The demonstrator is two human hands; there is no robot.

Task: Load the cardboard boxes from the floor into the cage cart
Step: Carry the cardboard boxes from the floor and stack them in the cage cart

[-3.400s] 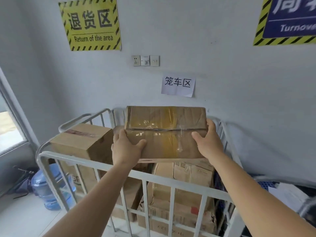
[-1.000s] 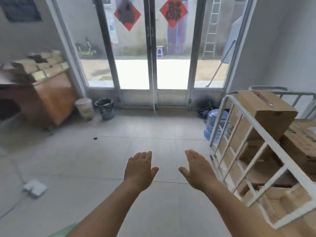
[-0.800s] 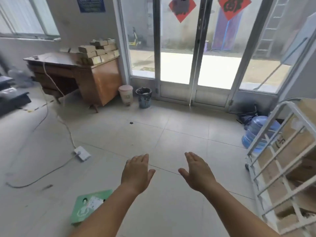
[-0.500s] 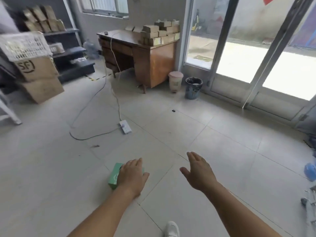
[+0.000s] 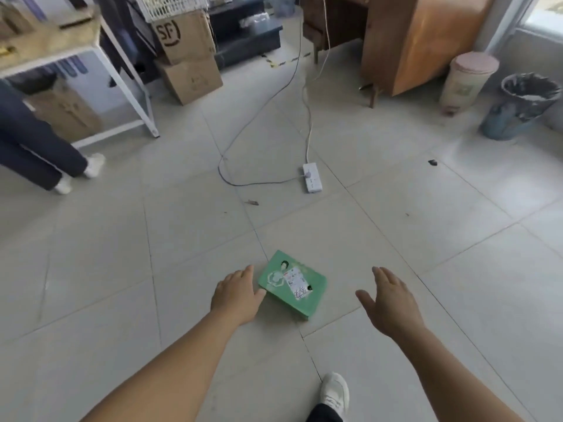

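you are reaching both hands down toward a flat green box (image 5: 292,283) lying on the tiled floor (image 5: 426,239) at your twelve o'clock. your left hand (image 5: 236,295) is hanging with fingers relaxed and spread at the box's nine o'clock edge, holding nothing; whether it is touching is hard to tell. your right hand (image 5: 388,301) is hovering spread at three o'clock, apart from it. the box looks thin, stiff and probably light, its printed face perhaps slick, so you are best clamping the two long side edges.
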